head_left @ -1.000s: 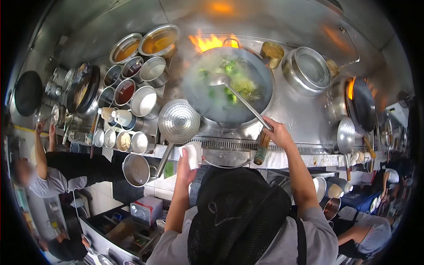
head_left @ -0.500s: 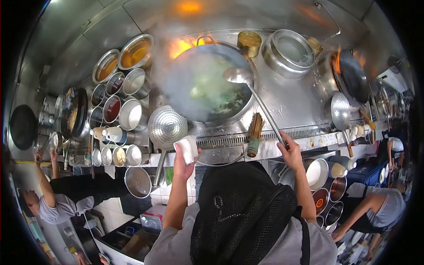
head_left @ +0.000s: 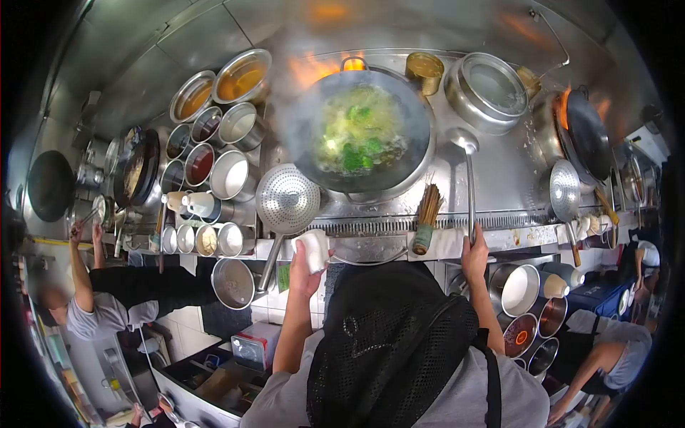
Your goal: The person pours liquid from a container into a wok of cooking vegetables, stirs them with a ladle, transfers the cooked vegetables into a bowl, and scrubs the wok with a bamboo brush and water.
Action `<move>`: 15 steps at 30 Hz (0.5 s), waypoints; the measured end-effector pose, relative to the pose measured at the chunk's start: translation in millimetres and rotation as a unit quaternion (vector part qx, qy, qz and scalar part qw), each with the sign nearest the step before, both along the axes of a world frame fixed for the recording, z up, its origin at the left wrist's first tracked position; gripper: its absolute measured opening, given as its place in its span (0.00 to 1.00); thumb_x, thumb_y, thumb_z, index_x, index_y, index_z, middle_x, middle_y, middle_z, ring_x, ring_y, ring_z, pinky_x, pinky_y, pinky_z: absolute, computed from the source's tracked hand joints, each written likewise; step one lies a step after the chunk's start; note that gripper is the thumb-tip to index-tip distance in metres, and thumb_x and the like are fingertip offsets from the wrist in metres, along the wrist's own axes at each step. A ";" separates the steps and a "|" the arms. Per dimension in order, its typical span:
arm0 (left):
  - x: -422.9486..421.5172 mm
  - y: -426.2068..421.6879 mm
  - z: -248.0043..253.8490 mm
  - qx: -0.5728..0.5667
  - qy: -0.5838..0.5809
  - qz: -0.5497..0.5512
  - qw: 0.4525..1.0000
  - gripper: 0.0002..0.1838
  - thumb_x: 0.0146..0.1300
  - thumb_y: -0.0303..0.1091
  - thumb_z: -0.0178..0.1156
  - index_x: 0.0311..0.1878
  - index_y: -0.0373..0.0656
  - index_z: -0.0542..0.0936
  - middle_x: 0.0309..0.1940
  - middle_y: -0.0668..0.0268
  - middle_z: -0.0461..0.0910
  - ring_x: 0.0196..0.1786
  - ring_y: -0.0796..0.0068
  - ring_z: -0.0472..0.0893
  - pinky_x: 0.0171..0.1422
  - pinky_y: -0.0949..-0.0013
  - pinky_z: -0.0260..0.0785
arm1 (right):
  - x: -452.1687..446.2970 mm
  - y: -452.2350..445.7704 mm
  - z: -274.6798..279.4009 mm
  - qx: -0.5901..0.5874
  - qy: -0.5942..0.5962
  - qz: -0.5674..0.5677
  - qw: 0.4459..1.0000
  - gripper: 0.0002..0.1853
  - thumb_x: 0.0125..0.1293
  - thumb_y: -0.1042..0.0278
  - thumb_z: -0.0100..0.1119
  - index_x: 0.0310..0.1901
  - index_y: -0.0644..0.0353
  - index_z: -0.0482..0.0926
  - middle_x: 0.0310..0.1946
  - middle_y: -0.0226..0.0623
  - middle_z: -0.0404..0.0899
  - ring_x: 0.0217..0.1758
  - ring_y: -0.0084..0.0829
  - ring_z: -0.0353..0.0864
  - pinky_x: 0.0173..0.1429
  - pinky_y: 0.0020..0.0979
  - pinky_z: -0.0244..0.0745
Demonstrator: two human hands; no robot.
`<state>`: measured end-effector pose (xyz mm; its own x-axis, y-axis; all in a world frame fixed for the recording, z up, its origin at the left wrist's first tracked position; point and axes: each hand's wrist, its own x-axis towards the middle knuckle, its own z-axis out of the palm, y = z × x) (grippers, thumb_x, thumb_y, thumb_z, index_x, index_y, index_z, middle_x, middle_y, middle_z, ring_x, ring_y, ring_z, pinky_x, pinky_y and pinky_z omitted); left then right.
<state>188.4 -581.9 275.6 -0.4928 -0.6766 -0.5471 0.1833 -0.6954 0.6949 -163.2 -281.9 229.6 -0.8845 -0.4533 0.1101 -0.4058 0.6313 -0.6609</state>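
My left hand (head_left: 305, 271) is closed around a folded white cloth (head_left: 311, 250) at the stove's front edge. My right hand (head_left: 474, 255) grips the handle of a metal ladle (head_left: 465, 143), whose bowl is over the steel stovetop, right of the wok. Steaming green vegetables (head_left: 360, 135) lie in the large wok (head_left: 414, 153), apart from both hands. A perforated skimmer (head_left: 287, 198) rests left of the wok. Between the wok and my right hand, a bamboo brush (head_left: 428, 217) lies near the front edge.
Flames (head_left: 314, 70) rise behind the wok. Metal pots of sauces and seasonings (head_left: 230, 175) crowd the left. A large steel pot (head_left: 492, 93) and a second wok (head_left: 586, 135) stand right. Other people work at far left (head_left: 107, 314) and lower right (head_left: 606, 349).
The ladle has moved from over the wok to the stovetop on its right, with my right hand still on it. The steam has thinned. The camera view has shifted. My left hand still holds the cloth.
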 end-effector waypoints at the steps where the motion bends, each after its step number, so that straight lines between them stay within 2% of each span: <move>1: 2.1 -0.6 -7.8 0.000 -0.001 0.004 1.000 0.35 0.80 0.66 0.47 0.73 0.47 0.72 0.60 0.62 0.83 0.54 0.54 0.88 0.38 0.70 0.77 | 3.0 2.3 -4.0 0.017 0.013 0.000 1.000 0.30 0.72 0.73 0.60 0.75 0.63 0.69 0.53 0.65 0.83 0.55 0.66 0.83 0.62 0.56 0.76; 4: 1.9 -0.3 -9.5 -0.045 -0.023 -0.009 0.999 0.35 0.81 0.64 0.47 0.74 0.45 0.70 0.61 0.61 0.82 0.53 0.53 0.88 0.37 0.70 0.76 | 9.0 10.3 -20.9 0.054 -0.033 -0.010 0.998 0.33 0.70 0.74 0.60 0.76 0.61 0.66 0.56 0.66 0.81 0.58 0.66 0.81 0.63 0.55 0.76; 6: -5.5 -2.9 -1.3 -0.031 -0.010 -0.023 0.999 0.35 0.81 0.64 0.47 0.76 0.44 0.68 0.65 0.58 0.79 0.58 0.49 0.86 0.45 0.63 0.82 | 9.9 8.7 -35.3 0.064 -0.043 -0.011 0.997 0.34 0.70 0.75 0.60 0.77 0.61 0.65 0.59 0.66 0.79 0.59 0.66 0.80 0.63 0.55 0.76; 7: -13.2 -5.7 -1.7 -0.032 -0.011 -0.025 0.999 0.35 0.81 0.64 0.47 0.76 0.44 0.68 0.65 0.58 0.79 0.58 0.49 0.86 0.45 0.63 0.82 | 10.6 6.5 -42.8 0.059 -0.009 0.013 0.998 0.36 0.69 0.75 0.60 0.78 0.60 0.63 0.60 0.66 0.76 0.59 0.67 0.79 0.63 0.55 0.76; 9: -38.5 -11.9 -2.0 0.053 0.039 -0.006 0.998 0.35 0.82 0.63 0.46 0.77 0.45 0.66 0.68 0.55 0.76 0.65 0.44 0.81 0.62 0.54 0.81 | 11.5 5.3 -47.5 0.052 0.028 0.033 0.998 0.38 0.68 0.75 0.60 0.79 0.60 0.61 0.62 0.67 0.73 0.60 0.67 0.78 0.63 0.55 0.76; 10: -52.3 -14.9 -0.2 0.077 0.067 0.007 0.995 0.34 0.83 0.62 0.44 0.77 0.46 0.66 0.70 0.55 0.74 0.71 0.44 0.76 0.75 0.42 0.73 | 15.6 0.8 -46.4 0.065 -0.016 0.027 0.997 0.39 0.68 0.75 0.61 0.80 0.59 0.59 0.61 0.67 0.71 0.59 0.67 0.78 0.64 0.55 0.76; 11: -67.9 -17.5 1.5 0.075 0.069 0.006 0.995 0.34 0.83 0.62 0.44 0.77 0.46 0.66 0.70 0.55 0.74 0.71 0.44 0.76 0.75 0.42 0.73 | 16.9 -2.3 -43.9 0.077 -0.059 0.021 0.995 0.41 0.67 0.75 0.61 0.81 0.59 0.57 0.61 0.67 0.69 0.59 0.68 0.77 0.64 0.55 0.76; 12: -85.4 -19.5 5.0 0.093 0.076 0.003 0.993 0.33 0.83 0.61 0.43 0.77 0.46 0.66 0.70 0.55 0.74 0.70 0.46 0.77 0.75 0.39 0.72 | 16.9 -1.9 -54.7 0.102 -0.060 0.031 0.993 0.43 0.68 0.74 0.60 0.82 0.56 0.53 0.58 0.67 0.69 0.58 0.68 0.77 0.64 0.55 0.75; 13: -102.4 -21.4 6.4 0.110 0.083 0.001 0.990 0.33 0.83 0.61 0.42 0.76 0.45 0.66 0.69 0.56 0.75 0.70 0.48 0.77 0.76 0.36 0.71 | 17.1 -1.5 -59.9 0.100 -0.057 0.032 0.993 0.43 0.68 0.74 0.60 0.82 0.56 0.53 0.58 0.67 0.69 0.58 0.68 0.77 0.64 0.55 0.75; 15: -134.3 -26.5 -7.7 0.091 0.086 -0.048 0.991 0.30 0.84 0.59 0.43 0.73 0.44 0.68 0.64 0.55 0.77 0.66 0.50 0.79 0.73 0.35 0.74 | 15.8 -2.5 -66.9 0.102 -0.082 0.034 0.991 0.44 0.68 0.74 0.58 0.84 0.56 0.49 0.58 0.68 0.69 0.58 0.70 0.77 0.64 0.56 0.75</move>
